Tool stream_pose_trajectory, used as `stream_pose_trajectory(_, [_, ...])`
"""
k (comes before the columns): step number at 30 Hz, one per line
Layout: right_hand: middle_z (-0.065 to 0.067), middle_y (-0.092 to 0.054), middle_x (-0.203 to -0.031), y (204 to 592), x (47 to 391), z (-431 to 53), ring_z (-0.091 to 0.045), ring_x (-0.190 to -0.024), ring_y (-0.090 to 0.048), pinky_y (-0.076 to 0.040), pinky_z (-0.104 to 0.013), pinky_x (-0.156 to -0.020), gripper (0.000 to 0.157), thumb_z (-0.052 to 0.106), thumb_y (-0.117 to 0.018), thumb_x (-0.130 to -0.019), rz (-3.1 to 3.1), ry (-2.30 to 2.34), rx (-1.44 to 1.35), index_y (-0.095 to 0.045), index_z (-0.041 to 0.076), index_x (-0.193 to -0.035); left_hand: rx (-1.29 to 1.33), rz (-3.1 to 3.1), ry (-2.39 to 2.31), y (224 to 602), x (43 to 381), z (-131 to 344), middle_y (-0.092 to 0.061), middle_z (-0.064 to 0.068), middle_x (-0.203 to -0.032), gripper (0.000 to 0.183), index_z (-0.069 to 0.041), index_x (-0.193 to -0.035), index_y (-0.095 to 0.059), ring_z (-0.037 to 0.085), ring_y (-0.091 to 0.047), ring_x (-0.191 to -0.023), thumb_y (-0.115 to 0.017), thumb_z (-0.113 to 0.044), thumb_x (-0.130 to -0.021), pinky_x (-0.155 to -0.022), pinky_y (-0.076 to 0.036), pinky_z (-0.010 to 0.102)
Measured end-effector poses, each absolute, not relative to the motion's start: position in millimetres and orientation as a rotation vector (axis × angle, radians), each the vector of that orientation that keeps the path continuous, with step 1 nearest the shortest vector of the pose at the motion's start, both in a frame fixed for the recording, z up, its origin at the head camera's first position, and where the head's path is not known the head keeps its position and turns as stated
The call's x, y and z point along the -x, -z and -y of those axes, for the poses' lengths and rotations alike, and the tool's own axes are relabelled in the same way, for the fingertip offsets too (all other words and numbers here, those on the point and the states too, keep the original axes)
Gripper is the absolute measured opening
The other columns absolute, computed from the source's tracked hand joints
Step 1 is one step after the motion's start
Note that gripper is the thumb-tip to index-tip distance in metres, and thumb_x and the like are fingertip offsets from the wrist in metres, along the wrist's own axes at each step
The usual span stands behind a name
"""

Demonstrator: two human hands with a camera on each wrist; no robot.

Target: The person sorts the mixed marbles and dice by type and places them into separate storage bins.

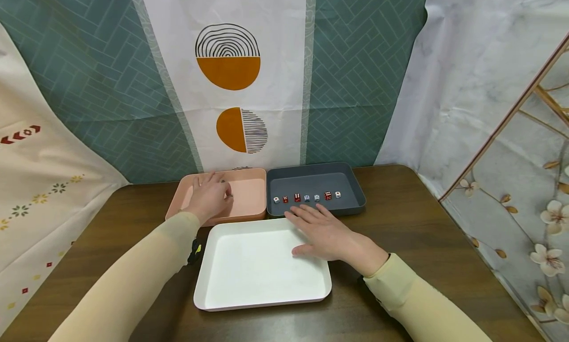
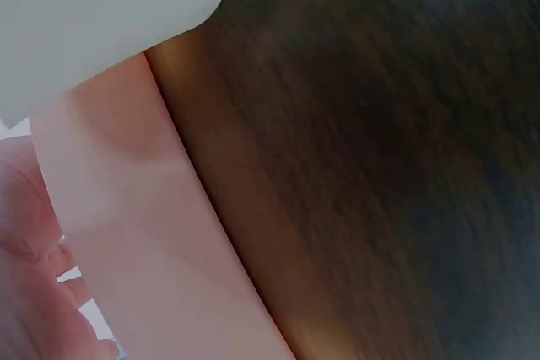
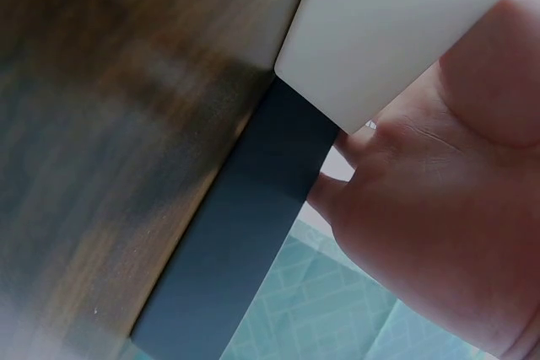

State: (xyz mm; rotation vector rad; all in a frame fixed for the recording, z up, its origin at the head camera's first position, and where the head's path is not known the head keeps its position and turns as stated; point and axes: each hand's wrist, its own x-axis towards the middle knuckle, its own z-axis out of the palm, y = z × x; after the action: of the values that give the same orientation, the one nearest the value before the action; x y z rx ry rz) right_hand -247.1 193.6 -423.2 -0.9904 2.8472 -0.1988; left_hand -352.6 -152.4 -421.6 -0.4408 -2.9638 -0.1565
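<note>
My left hand [image 1: 208, 197] reaches down into the pink tray [image 1: 246, 214], palm low over its floor. Its thumb and forefinger come close together near the middle of the tray, by a tiny greyish spot; I cannot tell whether they pinch something. In the left wrist view the pink wall hides most of the fingers. My right hand [image 1: 322, 233] hovers palm down over the right edge of the white tray [image 1: 262, 268], fingers extended toward the dark blue tray [image 1: 306, 175]. Inside the blue tray several small dice, a red die [image 1: 328, 195] and a white die [image 1: 276, 200] among them, form a row.
The three trays sit close together on a brown wooden table [image 1: 391, 213], pink and blue side by side behind the white one. Patterned cloth [image 1: 355, 85] hangs along the table's back edge, and a floral sheet [image 1: 502, 208] borders the right side.
</note>
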Motion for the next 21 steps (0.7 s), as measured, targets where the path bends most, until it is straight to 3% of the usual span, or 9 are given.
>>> stream_pose_trajectory(21, [-0.005, -0.025, -0.183, 421.4, 245.4, -193.3, -0.029, -0.169, -0.019, -0.010, -0.056, -0.135, 0.094, 0.062, -0.069, -0.104, -2.844, 0.205, 0.978, -0.027, 0.021, -0.178, 0.400, 2.936, 0.191, 427.7, 355.1, 157.2, -0.054, 0.026, -0.160, 0.014, -0.012, -0.096, -0.076, 0.052, -0.034, -0.156, -0.079, -0.024, -0.104, -0.121, -0.014, 0.083])
